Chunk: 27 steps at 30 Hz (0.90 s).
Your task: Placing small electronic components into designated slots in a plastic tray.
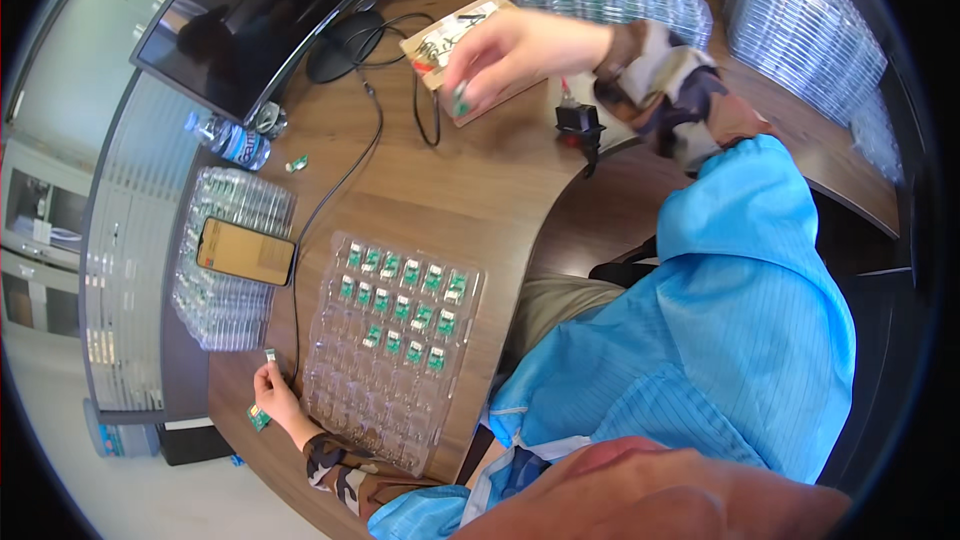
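Green board (460,101) in right fingers (464,58) (blurred), pale piece (270,354) in left fingers (265,378)

A dark monitor (255,25) stands at the far left of the wooden desk (480,185), a black cable (381,122) trailing from near its round base (343,48). A blue-labelled bottle (240,146) is just beside a small transparent container (270,120). Nearer, a phone (246,251) lies screen-up. Further left are a ribbed partition (128,290) and a white cabinet (22,168).

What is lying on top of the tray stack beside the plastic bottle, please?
A phone lies on the tray stack. The patch of tray directly beneath it is covered, so anything held there cannot be seen.
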Available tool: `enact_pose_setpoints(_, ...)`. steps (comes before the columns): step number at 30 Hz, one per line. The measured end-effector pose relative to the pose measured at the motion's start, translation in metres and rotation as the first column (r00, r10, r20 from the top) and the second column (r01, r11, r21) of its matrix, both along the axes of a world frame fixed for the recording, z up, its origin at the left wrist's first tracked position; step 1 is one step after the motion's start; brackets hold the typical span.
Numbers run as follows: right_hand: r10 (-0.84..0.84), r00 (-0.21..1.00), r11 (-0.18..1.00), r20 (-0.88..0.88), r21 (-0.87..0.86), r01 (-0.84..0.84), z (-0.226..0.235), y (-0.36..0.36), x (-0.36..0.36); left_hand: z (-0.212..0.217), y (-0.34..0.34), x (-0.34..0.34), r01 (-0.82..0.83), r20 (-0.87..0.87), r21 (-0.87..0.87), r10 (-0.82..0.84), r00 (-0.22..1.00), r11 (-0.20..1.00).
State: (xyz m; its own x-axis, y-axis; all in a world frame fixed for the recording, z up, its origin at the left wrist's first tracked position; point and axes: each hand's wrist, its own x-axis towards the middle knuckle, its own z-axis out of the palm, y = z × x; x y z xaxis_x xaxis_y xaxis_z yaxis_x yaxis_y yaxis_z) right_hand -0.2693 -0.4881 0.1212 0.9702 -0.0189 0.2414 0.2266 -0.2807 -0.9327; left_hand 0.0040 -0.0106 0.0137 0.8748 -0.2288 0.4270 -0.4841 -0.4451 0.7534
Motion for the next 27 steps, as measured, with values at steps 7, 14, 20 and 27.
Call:
enact_pose_setpoints(7, -0.795, 0.604, 0.603, 0.064, -0.038, 0.797, 0.016, -0.156, -0.085, 0.000, 0.011, 0.004, -0.045, 0.063, 0.075, 0.040, 0.997, 0.996)
enact_pose_setpoints(14, -0.933, 0.206, -0.040, 0.294, -0.655, 0.755, -0.012, -0.244, -0.116, 0.000, 0.008, 0.002, -0.045, 0.039, 0.096, 0.041, 0.998, 0.994)
enact_pose_setpoints(20, -0.957, 0.085, -0.143, 0.278, -0.706, 0.694, -0.035, -0.272, -0.110, 0.000, 0.011, 0.003, -0.062, 0.004, 0.096, 0.062, 0.998, 0.993)
enact_pose_setpoints(27, -0.961, 0.059, -0.136, 0.269, -0.651, 0.746, -0.039, -0.270, -0.114, -0.004, 0.018, 0.012, -0.050, -0.031, 0.124, 0.054, 0.998, 0.991)
